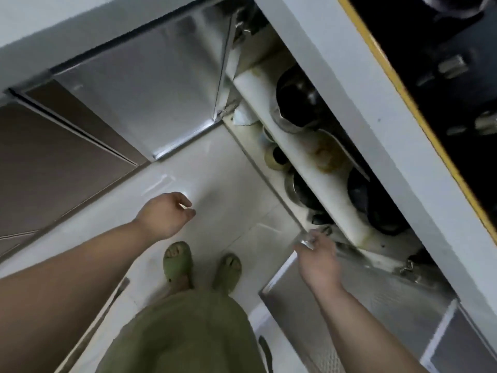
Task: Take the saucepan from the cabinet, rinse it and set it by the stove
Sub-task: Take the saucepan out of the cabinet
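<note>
The cabinet [304,146] under the counter stands with both doors swung out. On its white shelf I see a dark pot [295,98] at the far end and a dark pan [376,205] nearer me. Below the shelf sits a metal pot [295,189]. I cannot tell which of these is the saucepan. My right hand [318,254] grips the top corner of the right cabinet door [363,305]. Over the floor, my left hand [166,214] hangs loosely curled and holds nothing. The black stove [443,76] with its knobs lies on the counter at the upper right.
The left cabinet door [150,90], with a shiny metal lining, juts out over the pale tiled floor [228,184]. Bowls [277,157] are stacked on the lower level. My feet in green slippers [177,262] stand between the two doors. Brown cabinet fronts [53,157] line the left.
</note>
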